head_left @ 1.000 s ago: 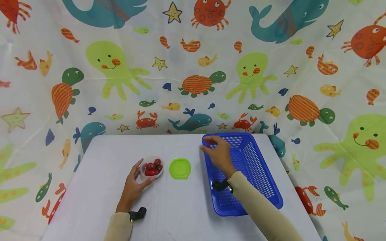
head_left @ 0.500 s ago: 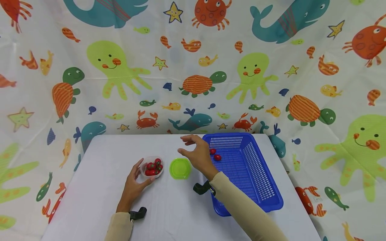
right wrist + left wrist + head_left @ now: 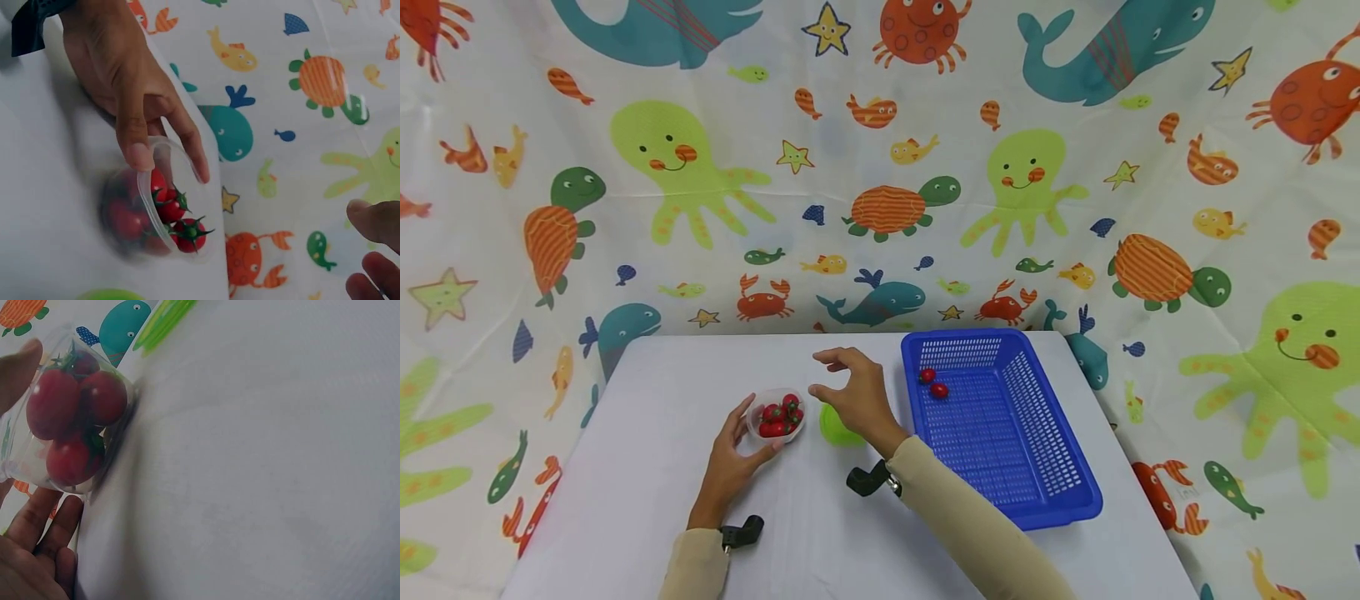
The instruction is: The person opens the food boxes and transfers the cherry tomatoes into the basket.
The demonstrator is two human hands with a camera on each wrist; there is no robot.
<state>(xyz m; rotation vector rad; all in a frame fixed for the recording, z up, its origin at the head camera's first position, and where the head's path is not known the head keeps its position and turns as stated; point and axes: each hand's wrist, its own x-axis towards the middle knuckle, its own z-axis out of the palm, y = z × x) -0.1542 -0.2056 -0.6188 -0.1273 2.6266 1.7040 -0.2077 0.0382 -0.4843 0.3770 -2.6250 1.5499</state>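
My left hand [image 3: 730,462] holds a clear plastic tub [image 3: 160,147], thumb on one side and fingers round the other. The tub stands uncovered on the table, with several red cherry tomatoes [image 3: 53,403] inside, some with green stems. To its right, my right hand [image 3: 859,402] is over a round green lid [image 3: 835,430] and partly hides it. Its thumb and fingers are apart, with nothing between them. In the right wrist view, that hand's thumb [image 3: 378,224] shows at the right edge, away from the tub.
A blue perforated plastic basket [image 3: 992,433] stands on the right of the white table [image 3: 812,525]. Two cherry tomatoes [image 3: 939,391] lie in its far left corner. Behind the table hangs a cloth [image 3: 880,267] printed with sea animals.
My right hand has moved left from above the basket to over the green lid, uncovering the two tomatoes in the basket. My left hand has stayed at the tub.
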